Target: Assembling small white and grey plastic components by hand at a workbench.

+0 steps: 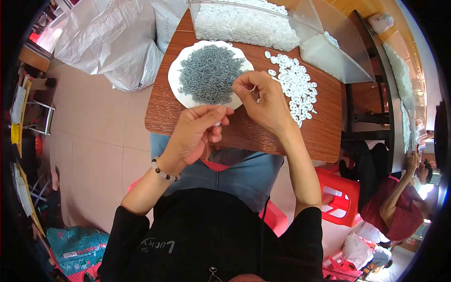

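My left hand (199, 129), with a beaded bracelet on its wrist, is closed at the table's near edge. A small white plastic piece (217, 124) shows between its thumb and fingers. To its right, my right hand (265, 98) is closed in a pinch over the right rim of a white scalloped plate (174, 77). What its fingertips hold, if anything, is too small to make out. A heap of small grey spring-like pieces (210, 73) fills the plate. Beside my right hand, many small white oval pieces with holes (295, 82) lie loose on the brown wooden table (324, 136).
Clear bins of white pieces (244, 26) stand along the table's far side. Large white sacks (110, 37) rest on the floor at far left. A red stool (340, 195) stands to the right, near another person (394, 202) working at a dark-framed table.
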`<move>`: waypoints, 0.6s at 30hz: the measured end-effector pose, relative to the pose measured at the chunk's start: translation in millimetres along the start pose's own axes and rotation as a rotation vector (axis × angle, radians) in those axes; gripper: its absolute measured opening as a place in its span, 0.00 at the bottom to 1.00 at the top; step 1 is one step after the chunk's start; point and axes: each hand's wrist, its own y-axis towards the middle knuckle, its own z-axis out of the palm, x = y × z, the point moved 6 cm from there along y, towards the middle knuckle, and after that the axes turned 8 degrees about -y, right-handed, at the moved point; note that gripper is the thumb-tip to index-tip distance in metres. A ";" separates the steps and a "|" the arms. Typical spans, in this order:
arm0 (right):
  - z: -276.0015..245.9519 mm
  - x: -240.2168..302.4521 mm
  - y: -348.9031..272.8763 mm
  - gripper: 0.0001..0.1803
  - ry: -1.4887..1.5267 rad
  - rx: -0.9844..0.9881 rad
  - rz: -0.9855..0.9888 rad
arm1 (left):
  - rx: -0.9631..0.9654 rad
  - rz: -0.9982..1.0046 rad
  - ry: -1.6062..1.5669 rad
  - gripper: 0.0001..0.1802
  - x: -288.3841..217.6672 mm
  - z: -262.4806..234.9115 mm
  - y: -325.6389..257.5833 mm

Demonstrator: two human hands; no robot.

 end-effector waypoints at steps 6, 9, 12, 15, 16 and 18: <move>-16.0 23.5 -16.8 0.04 0.005 -0.119 -0.180 | 0.027 0.144 0.119 0.14 -19.9 11.1 4.8; -16.7 49.8 -33.3 0.11 -0.162 -0.140 -0.362 | -0.055 0.178 0.433 0.12 -19.3 9.7 -8.4; -13.5 58.4 -62.8 0.11 -0.236 -0.094 -0.381 | 0.030 0.030 0.318 0.10 -1.2 4.0 -26.2; -19.2 56.6 -85.9 0.11 -0.151 -0.052 -0.324 | 0.045 -0.041 0.288 0.10 20.5 0.3 -40.2; -20.5 50.4 -91.6 0.11 -0.080 -0.012 -0.292 | 0.037 -0.059 0.293 0.09 27.2 -3.1 -41.2; -29.8 24.9 -98.6 0.09 -0.071 -0.034 -0.128 | 0.016 -0.078 0.292 0.09 38.5 -2.8 -39.2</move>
